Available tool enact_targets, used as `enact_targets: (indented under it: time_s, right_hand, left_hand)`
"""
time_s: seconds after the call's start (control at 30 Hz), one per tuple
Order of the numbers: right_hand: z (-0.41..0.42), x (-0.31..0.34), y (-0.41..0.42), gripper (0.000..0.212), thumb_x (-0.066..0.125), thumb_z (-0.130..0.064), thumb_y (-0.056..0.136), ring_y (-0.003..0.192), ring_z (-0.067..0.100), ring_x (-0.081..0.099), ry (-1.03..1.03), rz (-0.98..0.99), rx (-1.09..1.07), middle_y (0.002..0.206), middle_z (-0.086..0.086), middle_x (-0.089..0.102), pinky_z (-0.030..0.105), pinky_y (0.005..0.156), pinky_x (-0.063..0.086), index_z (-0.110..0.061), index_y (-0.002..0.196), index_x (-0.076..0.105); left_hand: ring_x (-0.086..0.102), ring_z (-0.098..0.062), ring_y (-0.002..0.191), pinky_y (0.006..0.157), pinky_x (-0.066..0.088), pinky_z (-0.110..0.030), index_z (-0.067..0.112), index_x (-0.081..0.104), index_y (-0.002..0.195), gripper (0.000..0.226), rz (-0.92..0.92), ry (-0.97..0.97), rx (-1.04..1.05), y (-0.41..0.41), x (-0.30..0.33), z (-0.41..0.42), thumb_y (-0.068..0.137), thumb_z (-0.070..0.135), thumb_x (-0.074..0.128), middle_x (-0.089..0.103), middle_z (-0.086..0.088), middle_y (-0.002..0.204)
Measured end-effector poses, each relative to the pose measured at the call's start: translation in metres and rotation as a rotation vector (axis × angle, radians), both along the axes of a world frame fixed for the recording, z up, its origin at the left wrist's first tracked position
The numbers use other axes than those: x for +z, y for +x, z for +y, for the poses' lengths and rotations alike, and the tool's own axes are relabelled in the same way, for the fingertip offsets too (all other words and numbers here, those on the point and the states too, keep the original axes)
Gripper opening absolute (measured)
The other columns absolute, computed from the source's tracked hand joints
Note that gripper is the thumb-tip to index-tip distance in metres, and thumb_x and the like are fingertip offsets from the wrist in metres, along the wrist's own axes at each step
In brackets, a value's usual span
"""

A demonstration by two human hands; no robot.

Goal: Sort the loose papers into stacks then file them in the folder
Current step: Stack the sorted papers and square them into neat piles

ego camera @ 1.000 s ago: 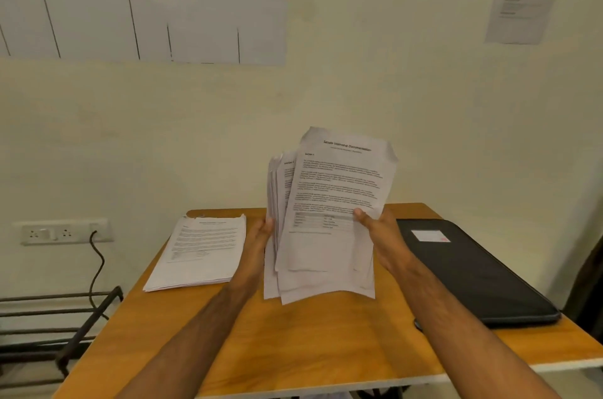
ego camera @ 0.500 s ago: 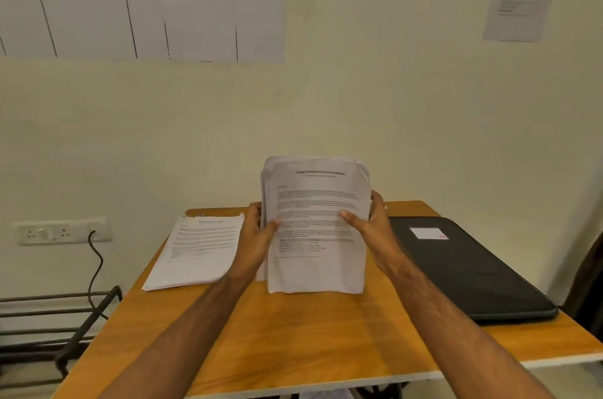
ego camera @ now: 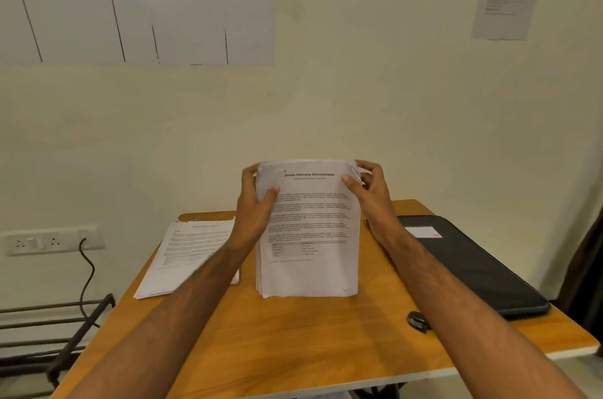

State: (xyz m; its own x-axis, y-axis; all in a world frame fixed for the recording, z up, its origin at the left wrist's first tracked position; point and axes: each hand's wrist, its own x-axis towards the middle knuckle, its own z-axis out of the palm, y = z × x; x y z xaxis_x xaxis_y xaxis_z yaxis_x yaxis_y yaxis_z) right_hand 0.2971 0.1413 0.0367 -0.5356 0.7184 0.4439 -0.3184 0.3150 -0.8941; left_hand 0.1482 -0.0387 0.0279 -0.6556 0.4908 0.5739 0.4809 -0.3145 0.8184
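A bundle of printed papers (ego camera: 310, 235) stands upright on its lower edge in the middle of the wooden table (ego camera: 293, 340). My left hand (ego camera: 257, 202) grips its upper left edge, thumb on the front page. My right hand (ego camera: 368, 189) grips the upper right corner. A second stack of papers (ego camera: 192, 251) lies flat on the table to the left. The black folder (ego camera: 470, 264) lies closed on the right side of the table, with a white label near its far end.
A small black clip (ego camera: 417, 321) lies on the table near my right forearm. The wall stands just behind the table. A socket strip (ego camera: 49, 240) with a cable and a metal rack (ego camera: 49, 323) are at the lower left.
The fanned, raised sheets have been squared into one even bundle and lowered onto the table edge-down. Both hands have slid up from the bundle's middle to its top corners.
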Motion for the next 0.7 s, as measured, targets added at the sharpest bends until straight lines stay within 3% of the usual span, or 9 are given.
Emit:
enact_targets:
  time_s: [0.1, 0.27, 0.37, 0.43, 0.6, 0.7]
  right_hand:
    - [0.003, 0.009, -0.001, 0.043, 0.065, -0.027, 0.098, 0.105, 0.020, 0.066, 0.114, -0.019, -0.038, 0.122, 0.005, 0.059, 0.027, 0.076, 0.059, -0.031, 0.137, 0.047]
    - [0.015, 0.026, 0.004, 0.047, 0.063, -0.027, 0.099, 0.091, 0.013, 0.063, 0.460, -0.167, -0.099, 0.106, -0.004, 0.057, 0.015, 0.070, 0.051, -0.033, 0.143, 0.046]
    - [0.023, 0.035, 0.008, 0.049, 0.056, -0.025, 0.101, 0.104, 0.017, 0.059, 0.771, -0.354, -0.169, 0.114, -0.003, 0.057, 0.033, 0.083, 0.052, -0.038, 0.146, 0.042]
    - [0.027, 0.041, 0.010, 0.047, 0.051, -0.022, 0.103, 0.107, 0.016, 0.057, 0.930, -0.458, -0.231, 0.117, -0.003, 0.056, 0.037, 0.083, 0.053, -0.040, 0.145, 0.043]
    - [0.034, 0.054, 0.015, 0.034, 0.054, -0.018, 0.100, 0.104, 0.012, 0.055, 1.099, -0.495, -0.086, 0.119, -0.008, 0.052, 0.039, 0.080, 0.056, -0.035, 0.129, 0.049]
    - [0.036, 0.063, 0.014, 0.033, 0.059, -0.016, 0.097, 0.107, 0.015, 0.056, 1.093, -0.578, 0.025, 0.122, -0.004, 0.056, 0.041, 0.085, 0.056, -0.030, 0.126, 0.049]
  left_hand:
    - [0.066, 0.001, 0.098, 0.072, 0.059, -0.021, 0.030, 0.031, 0.146, 0.058, 0.165, 0.025, 0.012, -0.004, 0.015, -0.001, 0.099, 0.014, 0.060, 0.052, 0.016, 0.120]
    - [0.064, -0.009, 0.106, 0.086, 0.059, -0.034, 0.025, 0.054, 0.130, 0.031, 0.438, -0.133, 0.058, -0.016, 0.024, 0.002, 0.101, 0.015, 0.053, 0.061, 0.009, 0.126]
    - [0.067, -0.010, 0.099, 0.079, 0.061, -0.032, 0.020, 0.057, 0.124, 0.025, 0.494, -0.160, 0.064, -0.016, 0.026, 0.003, 0.102, 0.011, 0.049, 0.063, 0.006, 0.119]
    - [0.069, -0.008, 0.093, 0.073, 0.061, -0.026, 0.018, 0.057, 0.122, 0.024, 0.487, -0.141, 0.067, -0.015, 0.027, 0.001, 0.103, 0.009, 0.047, 0.064, 0.005, 0.115]
    - [0.068, -0.002, 0.091, 0.070, 0.059, -0.022, 0.016, 0.055, 0.119, 0.021, 0.429, -0.131, 0.062, -0.014, 0.026, -0.001, 0.102, 0.006, 0.046, 0.060, 0.015, 0.112]
    - [0.069, -0.002, 0.090, 0.067, 0.057, -0.020, 0.015, 0.055, 0.119, 0.021, 0.436, -0.127, 0.045, -0.013, 0.027, -0.001, 0.102, 0.006, 0.047, 0.061, 0.014, 0.112]
